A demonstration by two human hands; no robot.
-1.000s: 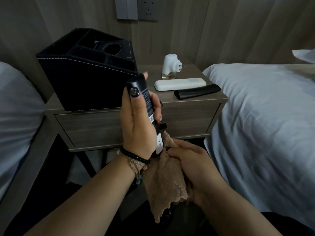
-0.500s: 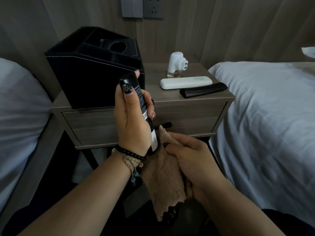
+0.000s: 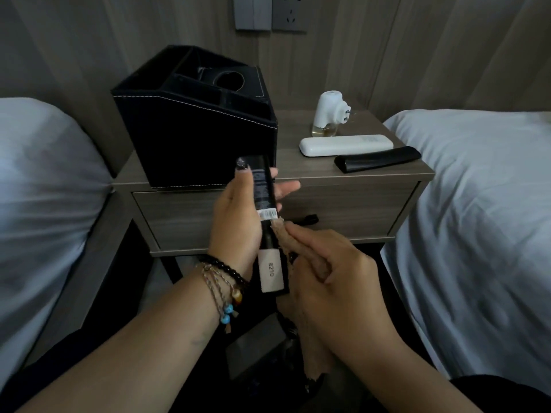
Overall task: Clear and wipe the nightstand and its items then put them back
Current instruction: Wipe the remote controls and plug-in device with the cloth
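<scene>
Gripping the black remote (image 3: pixel 265 201) upright, near of the nightstand (image 3: pixel 351 177), is the left hand (image 3: pixel 238 222). A tan cloth (image 3: pixel 310 263) is bunched in the right hand (image 3: pixel 337 281) and pressed against the remote's right edge.

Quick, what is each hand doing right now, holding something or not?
Left hand: grips the black remote.
Right hand: grips the brown cloth, pressing it against the remote.
</scene>
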